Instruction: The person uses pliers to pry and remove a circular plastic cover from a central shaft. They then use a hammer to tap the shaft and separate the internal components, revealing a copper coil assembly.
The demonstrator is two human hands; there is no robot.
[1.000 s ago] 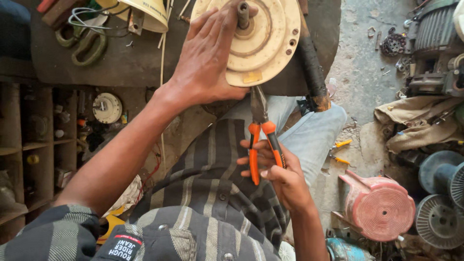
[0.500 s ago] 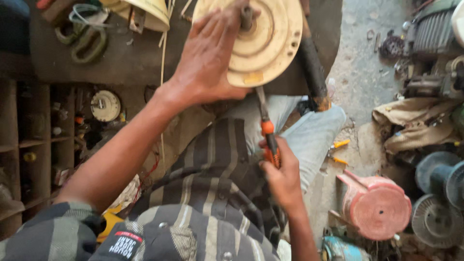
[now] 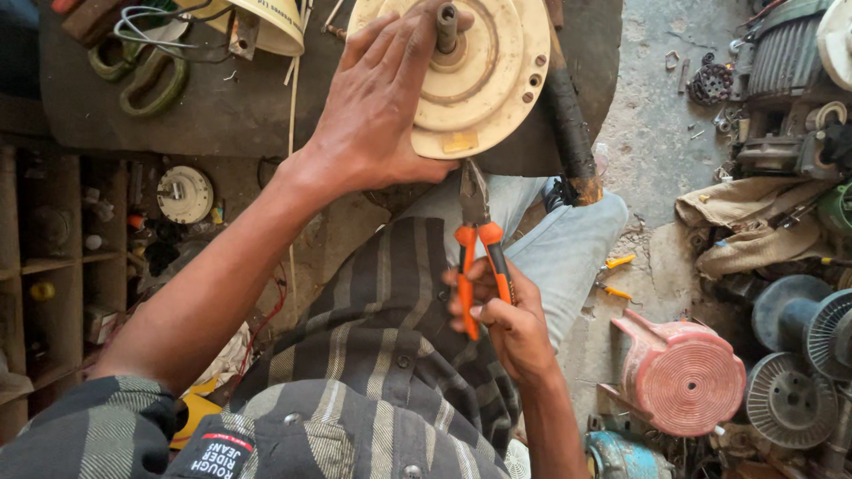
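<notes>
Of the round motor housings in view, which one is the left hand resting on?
The cream disc-shaped housing with the shaft, on the workbench under the left hand; the pink one and grey ones lie untouched on the floor.

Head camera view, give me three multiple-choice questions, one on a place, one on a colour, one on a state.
1. Where does the left hand rest?
A. on the cream round housing
B. on the floor
C. on the pink fan casing

2. What colour are the handles of the pliers?
A. blue
B. orange
C. green

3. How are the pliers held?
A. lying loose on the lap
B. gripped in the right hand, nose up at the housing's rim
C. hanging from a shelf

Answers: 1 A, the palm lies on the disc; 2 B, both handles are orange; 3 B, fingers wrap the handles.
</notes>
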